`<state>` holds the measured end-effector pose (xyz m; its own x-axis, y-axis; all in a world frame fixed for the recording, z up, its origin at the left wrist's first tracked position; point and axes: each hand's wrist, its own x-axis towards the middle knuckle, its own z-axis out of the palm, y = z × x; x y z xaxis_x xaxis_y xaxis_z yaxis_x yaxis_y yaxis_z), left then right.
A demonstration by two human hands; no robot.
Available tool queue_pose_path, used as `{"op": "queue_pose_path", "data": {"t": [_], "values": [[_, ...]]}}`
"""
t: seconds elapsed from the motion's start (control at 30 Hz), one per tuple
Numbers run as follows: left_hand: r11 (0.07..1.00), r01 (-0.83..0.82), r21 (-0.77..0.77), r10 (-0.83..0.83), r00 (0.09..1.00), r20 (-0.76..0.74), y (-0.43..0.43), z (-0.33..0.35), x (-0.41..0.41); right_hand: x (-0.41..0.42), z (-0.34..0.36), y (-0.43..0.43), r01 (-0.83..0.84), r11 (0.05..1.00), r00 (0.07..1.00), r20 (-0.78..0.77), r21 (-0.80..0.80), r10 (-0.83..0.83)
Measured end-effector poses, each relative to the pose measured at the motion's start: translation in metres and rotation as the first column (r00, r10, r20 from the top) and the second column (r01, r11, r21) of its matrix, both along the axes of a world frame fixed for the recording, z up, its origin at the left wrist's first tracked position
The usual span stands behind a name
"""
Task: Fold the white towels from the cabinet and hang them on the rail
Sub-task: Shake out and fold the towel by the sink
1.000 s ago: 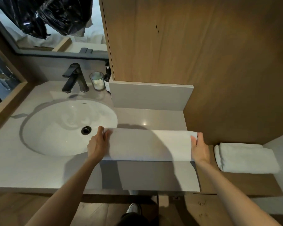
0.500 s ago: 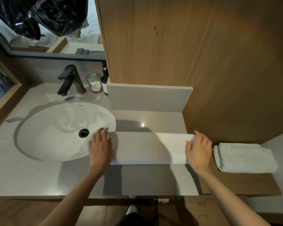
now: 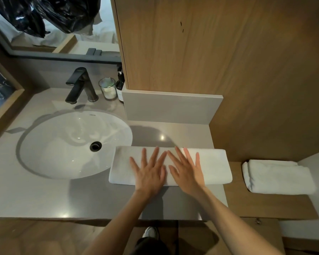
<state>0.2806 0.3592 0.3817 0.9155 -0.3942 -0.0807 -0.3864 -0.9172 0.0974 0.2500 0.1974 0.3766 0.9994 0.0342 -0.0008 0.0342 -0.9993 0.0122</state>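
A white towel (image 3: 213, 165), folded into a long narrow strip, lies flat on the grey counter (image 3: 44, 196) just right of the sink. My left hand (image 3: 150, 171) and my right hand (image 3: 186, 169) lie side by side on its middle, palms down, fingers straight and spread, pressing it. A second white towel (image 3: 278, 176), folded thicker, sits on the lower wooden shelf (image 3: 265, 207) at the right. No rail is in view.
A white oval sink (image 3: 70, 144) with a black drain fills the counter's left. Behind it stand a black tap (image 3: 79, 85), a glass (image 3: 108, 88) and a dark pump bottle (image 3: 120, 87). A wooden cabinet wall (image 3: 210, 52) rises behind.
The towel strip was laid flat on the counter. Both hands let go of its ends and slid inward to its middle, where they now press it flat.
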Motion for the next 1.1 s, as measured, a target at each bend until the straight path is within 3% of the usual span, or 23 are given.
{"op": "queue_pose_path", "data": {"t": [0.13,0.37,0.57,0.8,1.0,1.1], "values": [[0.997,-0.076,-0.018,0.076,0.997,-0.024,0.022,0.005,0.006,-0.005,0.007,-0.039,0.112,0.983,0.987,-0.129,0.144,-0.094],[0.976,-0.204,-0.077,0.207,0.978,0.031,0.057,0.002,0.011,-0.021,0.012,-0.076,0.289,0.957,0.943,-0.174,-0.001,-0.284],[0.975,-0.211,-0.064,0.212,0.977,0.005,0.06,0.005,0.011,-0.031,0.021,-0.079,0.565,0.785,0.824,-0.233,0.256,-0.517],[0.968,-0.235,-0.085,0.236,0.972,-0.002,0.061,0.006,-0.009,-0.049,0.022,-0.088,0.542,0.65,0.834,-0.244,0.533,-0.495],[0.97,-0.228,-0.082,0.23,0.973,0.012,0.064,0.007,-0.051,-0.082,0.022,-0.092,0.536,0.622,0.837,-0.267,0.57,-0.477],[0.964,-0.248,-0.097,0.249,0.968,0.004,0.06,0.004,-0.081,-0.101,0.025,-0.098,0.492,0.614,0.854,-0.208,0.616,-0.476]]}}
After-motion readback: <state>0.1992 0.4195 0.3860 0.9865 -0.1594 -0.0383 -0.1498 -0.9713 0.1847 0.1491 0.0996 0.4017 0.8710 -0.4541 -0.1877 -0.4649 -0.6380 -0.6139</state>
